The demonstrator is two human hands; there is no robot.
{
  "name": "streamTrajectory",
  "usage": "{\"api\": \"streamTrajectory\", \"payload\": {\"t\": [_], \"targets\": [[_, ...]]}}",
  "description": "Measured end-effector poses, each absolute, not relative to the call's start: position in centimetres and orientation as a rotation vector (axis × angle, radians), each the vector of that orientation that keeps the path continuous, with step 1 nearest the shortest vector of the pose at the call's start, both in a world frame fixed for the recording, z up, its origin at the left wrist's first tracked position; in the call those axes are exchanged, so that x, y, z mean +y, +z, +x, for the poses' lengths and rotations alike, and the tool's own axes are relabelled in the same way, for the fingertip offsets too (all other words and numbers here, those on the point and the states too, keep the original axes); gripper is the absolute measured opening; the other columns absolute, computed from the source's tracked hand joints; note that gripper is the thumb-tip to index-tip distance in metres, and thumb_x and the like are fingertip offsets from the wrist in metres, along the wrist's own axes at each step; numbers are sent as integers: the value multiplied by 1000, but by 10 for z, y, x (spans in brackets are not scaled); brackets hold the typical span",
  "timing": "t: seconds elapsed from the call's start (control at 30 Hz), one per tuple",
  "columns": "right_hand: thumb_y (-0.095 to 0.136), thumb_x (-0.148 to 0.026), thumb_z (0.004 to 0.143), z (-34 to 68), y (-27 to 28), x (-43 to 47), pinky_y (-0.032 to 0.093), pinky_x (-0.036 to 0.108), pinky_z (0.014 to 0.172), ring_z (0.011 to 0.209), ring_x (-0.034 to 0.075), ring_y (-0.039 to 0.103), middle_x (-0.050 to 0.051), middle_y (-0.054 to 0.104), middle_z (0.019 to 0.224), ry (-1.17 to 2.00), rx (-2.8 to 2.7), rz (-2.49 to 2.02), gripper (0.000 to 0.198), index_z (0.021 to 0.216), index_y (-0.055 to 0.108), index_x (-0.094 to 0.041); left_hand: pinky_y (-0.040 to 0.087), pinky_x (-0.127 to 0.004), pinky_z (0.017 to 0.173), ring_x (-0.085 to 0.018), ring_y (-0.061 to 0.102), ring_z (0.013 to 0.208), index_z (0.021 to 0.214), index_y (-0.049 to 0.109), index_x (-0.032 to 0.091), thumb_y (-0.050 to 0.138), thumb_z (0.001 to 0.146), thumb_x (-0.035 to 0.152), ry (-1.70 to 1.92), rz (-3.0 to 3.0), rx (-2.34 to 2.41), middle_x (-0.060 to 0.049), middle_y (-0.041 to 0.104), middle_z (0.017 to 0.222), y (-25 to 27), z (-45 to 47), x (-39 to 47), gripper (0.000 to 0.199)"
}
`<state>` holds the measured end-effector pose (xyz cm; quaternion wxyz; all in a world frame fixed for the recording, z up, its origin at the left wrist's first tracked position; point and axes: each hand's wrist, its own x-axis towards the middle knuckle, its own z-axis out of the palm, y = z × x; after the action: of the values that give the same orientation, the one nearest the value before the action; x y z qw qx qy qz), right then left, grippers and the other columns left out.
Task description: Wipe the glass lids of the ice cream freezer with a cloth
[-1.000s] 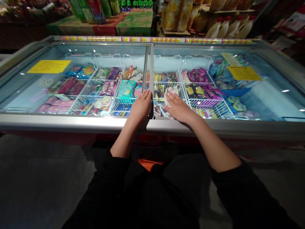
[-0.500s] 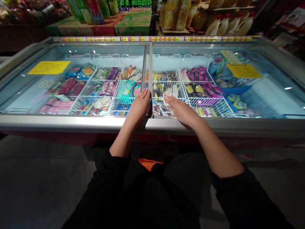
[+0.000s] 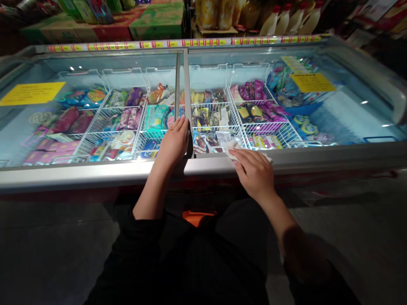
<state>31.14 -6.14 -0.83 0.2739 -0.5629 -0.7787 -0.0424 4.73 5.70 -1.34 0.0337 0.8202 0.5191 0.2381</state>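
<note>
My right hand (image 3: 254,171) presses a crumpled white cloth (image 3: 232,146) against the front edge of the freezer's right glass lid (image 3: 282,135). Its fingers curve over the cloth, which sticks out on both sides of them. My left hand (image 3: 174,142) lies with outstretched fingers on the glass beside the middle lid frame (image 3: 186,97); its fingertips touch the dark edge there. Beneath the glass, wire baskets (image 3: 235,120) hold packaged ice creams, including a teal pack (image 3: 157,117) near my left hand.
The freezer's silver front rail (image 3: 73,176) runs across in front of me. Yellow notices (image 3: 313,82) are stuck on the glass, and price labels (image 3: 203,42) line the back edge. Behind stand printed cartons (image 3: 155,26), bottles and white jugs (image 3: 295,20).
My right hand has drawn the cloth back toward me and slightly right, from over the glass to its front edge. My left hand stays by the middle frame; the view has shifted.
</note>
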Motion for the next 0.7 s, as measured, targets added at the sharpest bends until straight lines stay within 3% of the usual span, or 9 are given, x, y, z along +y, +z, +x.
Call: {"api": "streamTrajectory", "payload": {"t": [0.27, 0.43, 0.7], "targets": [[48, -21, 105, 268, -16, -68, 50, 46, 108, 122, 30, 68, 8, 77, 132, -154, -2098, -1477, 41, 136, 74, -24, 33, -51, 133, -30, 37, 160, 160, 44, 8, 39, 108, 19, 727, 2524, 1594, -20, 42, 169, -12, 46, 57, 54], [45, -26, 106, 300, -25, -68, 48, 47, 112, 129, 31, 66, 9, 75, 135, -177, -2171, -1459, 44, 141, 71, -26, 34, -51, 132, -29, 38, 160, 160, 45, 10, 39, 107, 18, 721, 2543, 1590, -18, 44, 168, -12, 45, 56, 54], [39, -29, 107, 313, -34, -74, 46, 49, 113, 129, 32, 66, 12, 77, 130, -258, -1793, -1657, 44, 130, 76, -25, 34, -51, 133, -28, 43, 157, 156, 52, 11, 40, 107, 16, 695, 2601, 1475, -16, 52, 163, 9, 68, 33, 51]]}}
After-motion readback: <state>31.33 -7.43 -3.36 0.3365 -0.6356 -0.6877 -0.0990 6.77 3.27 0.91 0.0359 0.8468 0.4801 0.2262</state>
